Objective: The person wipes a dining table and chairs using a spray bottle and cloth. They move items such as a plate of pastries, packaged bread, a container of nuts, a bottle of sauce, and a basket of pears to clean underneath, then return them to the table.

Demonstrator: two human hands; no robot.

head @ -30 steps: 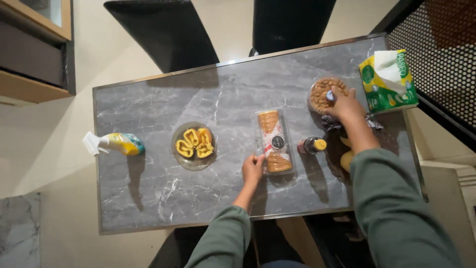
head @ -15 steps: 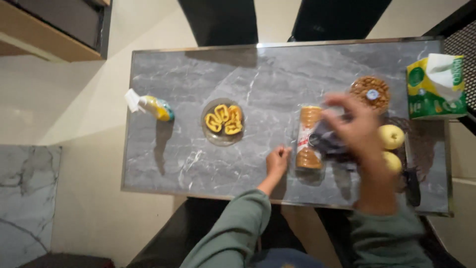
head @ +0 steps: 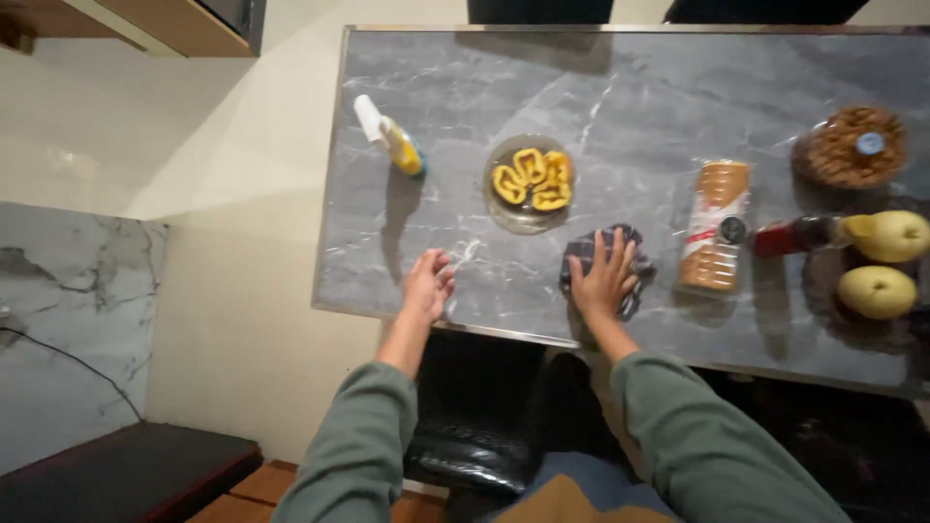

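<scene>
Head view shows our left hand (head: 427, 283) resting with released fingers on the grey marble surface (head: 465, 77), our right hand (head: 603, 279) spread flat upon a dark checked cloth (head: 628, 247), glass dish (head: 513, 215) beyond.

On the grey marble-patterned table (head: 678, 68) we count one yellow spray bottle with a white trigger (head: 390, 136), one clear glass plate of yellow ring-shaped snacks (head: 529, 182), one dark checked cloth (head: 599, 254), one clear plastic pack of brown biscuits (head: 716, 226), one round tub of brown cookies (head: 851, 147), one dark red bottle lying on its side (head: 796, 235) and two yellow-green apples (head: 899, 234).
</scene>
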